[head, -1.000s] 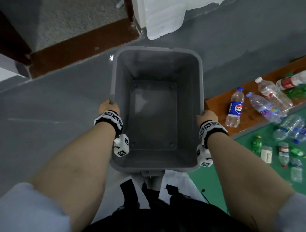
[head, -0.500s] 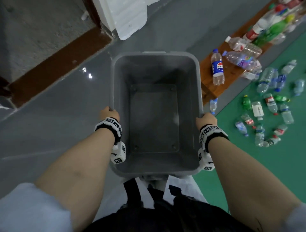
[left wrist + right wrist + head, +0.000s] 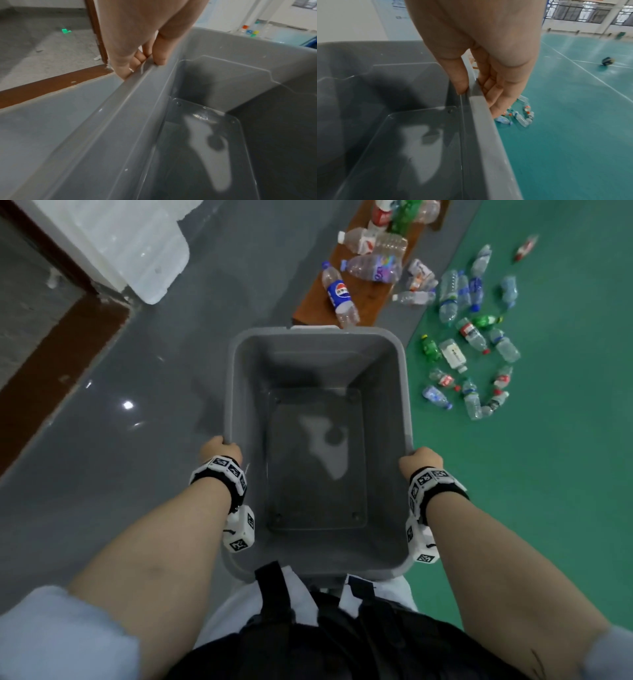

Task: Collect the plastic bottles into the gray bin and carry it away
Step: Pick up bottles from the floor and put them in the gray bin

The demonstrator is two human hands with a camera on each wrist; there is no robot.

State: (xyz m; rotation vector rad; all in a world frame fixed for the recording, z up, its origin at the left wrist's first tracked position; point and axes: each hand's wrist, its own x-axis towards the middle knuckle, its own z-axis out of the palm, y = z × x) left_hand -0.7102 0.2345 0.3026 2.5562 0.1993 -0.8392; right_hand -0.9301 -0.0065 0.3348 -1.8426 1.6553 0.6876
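Left hand (image 3: 219, 448) and right hand (image 3: 419, 461) clamped on opposite long rims of the empty gray bin (image 3: 236, 392), thumbs inside, fingers curled under. Plastic bottles (image 3: 471, 361) scattered on the green floor (image 3: 548, 474) around one o'clock. Best kept level and set down just beside that cluster.

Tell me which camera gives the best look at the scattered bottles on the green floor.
The head view: the bottles lie spread in full across the green floor, right of the gray bin. The right wrist view catches only a few past the right hand. The left wrist view shows none there.
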